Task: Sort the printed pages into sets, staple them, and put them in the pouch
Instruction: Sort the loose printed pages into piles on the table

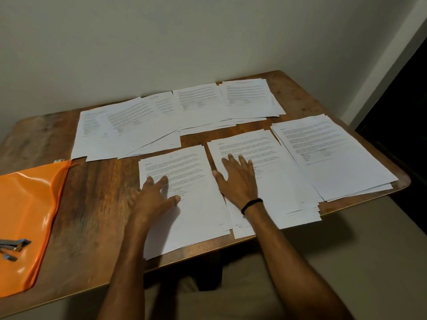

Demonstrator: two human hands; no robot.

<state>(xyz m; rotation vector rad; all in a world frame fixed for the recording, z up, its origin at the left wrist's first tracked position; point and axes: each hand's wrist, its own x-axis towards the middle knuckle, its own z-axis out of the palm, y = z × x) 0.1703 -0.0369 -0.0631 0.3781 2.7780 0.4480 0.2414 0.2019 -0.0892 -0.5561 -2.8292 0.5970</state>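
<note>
Resting on paper, the left grip (152,195) has its fingers spread across the left edge of the first stack (196,215), with the thumb out on the top sheet. Its outer fingers are blurred. The right grip (238,179) lies palm down with fingers splayed on the second stack (277,192), and its thumb reaches the narrow gap between the two stacks. Neither grip pinches a page. One black band (251,204) circles the wrist behind the right grip.

Right of the right grip, a third stack (342,162) overlaps the second, making three stacks in the near row. Beyond the grips runs a far row. One pile (198,98) lies ahead between them, a second pile (251,95) lies ahead of the right grip, and a loose overlapping spread (120,130) lies ahead and left of the left grip. I cannot count the sets in the spread.

Well left of the left grip, one orange pouch (25,204) lies flat on the bench (97,192). One stapler (13,244) sits on its near end.
</note>
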